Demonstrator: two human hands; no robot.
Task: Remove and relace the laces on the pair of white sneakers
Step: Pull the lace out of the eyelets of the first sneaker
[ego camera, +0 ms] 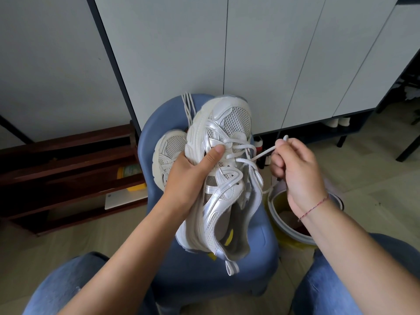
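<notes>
The held sneaker (223, 183) is in the left hand (191, 171), toe pointing away from the person, heel toward the lap. Its lace (261, 153) crosses only the eyelets nearest the toe; the rows closer to the wrist look bare and the tongue flops loose. So this shoe is part-laced at best, and I can't tell from one look whether the lace is going in or coming out.

The 2nd sneaker (169, 153) lies just beyond the left knuckles on the blue chair (204, 276), apparently w/o a lace. A loose lace (188, 108) is draped past it at the chair's far edge, prob. pulled from that shoe. Both shoes need finishing.

Left hand: fingers wrapped under the sole side, thumb (216, 153) pressed flat on the lace crossings — a firm grip. Right hand (295, 169): fingers curled, thumb and forefinger pinching the lace's free end, drawn taut out from the eyelets.

Below the right wrist sits a bin (271, 205) w/ a yellow liner.
</notes>
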